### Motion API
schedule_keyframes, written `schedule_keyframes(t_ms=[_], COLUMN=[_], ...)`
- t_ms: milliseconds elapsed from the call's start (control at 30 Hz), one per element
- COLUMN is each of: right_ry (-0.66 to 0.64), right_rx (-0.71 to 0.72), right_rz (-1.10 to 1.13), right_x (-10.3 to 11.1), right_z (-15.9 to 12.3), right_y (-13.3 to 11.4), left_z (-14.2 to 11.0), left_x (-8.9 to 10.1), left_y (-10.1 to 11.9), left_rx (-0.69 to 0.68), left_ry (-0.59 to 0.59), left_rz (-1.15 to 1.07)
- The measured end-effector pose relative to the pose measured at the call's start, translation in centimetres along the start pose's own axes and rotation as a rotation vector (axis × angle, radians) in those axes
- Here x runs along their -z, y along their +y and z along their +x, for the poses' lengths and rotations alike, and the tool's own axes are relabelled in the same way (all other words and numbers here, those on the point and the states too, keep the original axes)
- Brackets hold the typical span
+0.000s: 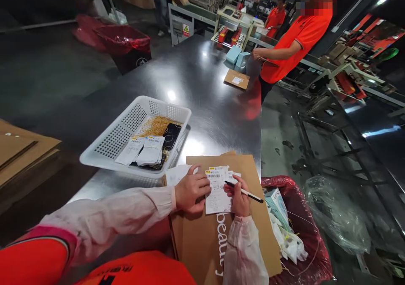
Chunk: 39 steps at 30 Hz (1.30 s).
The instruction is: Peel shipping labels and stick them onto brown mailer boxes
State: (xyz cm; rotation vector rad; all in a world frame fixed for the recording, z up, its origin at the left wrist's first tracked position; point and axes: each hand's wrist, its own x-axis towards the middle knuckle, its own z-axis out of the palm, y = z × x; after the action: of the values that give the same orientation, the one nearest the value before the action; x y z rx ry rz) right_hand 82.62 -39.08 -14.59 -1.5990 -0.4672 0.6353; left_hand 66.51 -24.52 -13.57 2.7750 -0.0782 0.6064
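Pen (252, 196) poised over slips (217, 198) on cardboard (201, 242).
It is grasped by the right hand (241, 203); slips should be steadied flat by the left hand (190, 191), its fingers released at their edge.

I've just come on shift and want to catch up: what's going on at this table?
Someone's right hand holds a black-and-white pen over printed slips, and the left hand rests at the slips' left edge. The slips lie on flat cardboard on the metal table. Whether the pen touches paper is hard to tell. To the left, a white basket holds more slips and yellow strands. Farther along, a co-worker in orange stands by light-blue boxes.
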Motion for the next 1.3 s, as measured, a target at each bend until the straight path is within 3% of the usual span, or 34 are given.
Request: schedule_keyframes(t_ms=[167, 267, 367, 567, 700, 867, 1167, 1300], right_ry=[0.038, 0.086, 0.099, 0.218, 0.168, 0.243, 0.145, 0.167], right_rx=[-0.018, -0.039, -0.025, 0.161, 0.123, 0.301, 0.379, 0.384], right_rz=[0.022, 0.054, 0.052, -0.172, -0.237, -0.367, -0.483, -0.471], right_x=[0.1, 0.2, 0.3, 0.5, -0.6, -2.0, -1.8, -1.8], right_z=[0.3, 0.6, 0.6, 0.5, 1.5, 2.1, 2.2, 2.3], right_y=[-0.2, -0.1, 0.0, -1.6, -2.4, -1.0, -0.3, -0.2], left_z=[0.4, 0.5, 0.9, 1.3, 1.4, 1.5, 1.4, 1.5], left_x=[-0.6, -1.0, -0.8, -0.6, -0.6, -0.3, -0.3, -0.1], left_y=[-0.3, -0.6, -0.4, -0.1, -0.2, -0.1, 0.0, 0.0], left_rx=[-0.150, -0.090, -0.004, 0.000, 0.000, 0.009, 0.020, 0.012], left_ry=[0.020, 0.014, -0.090, -0.175, -0.171, -0.168, -0.175, -0.182], left_rz=[-0.078, -0.075, -0.011, 0.114, 0.122, 0.109, 0.112, 0.111])
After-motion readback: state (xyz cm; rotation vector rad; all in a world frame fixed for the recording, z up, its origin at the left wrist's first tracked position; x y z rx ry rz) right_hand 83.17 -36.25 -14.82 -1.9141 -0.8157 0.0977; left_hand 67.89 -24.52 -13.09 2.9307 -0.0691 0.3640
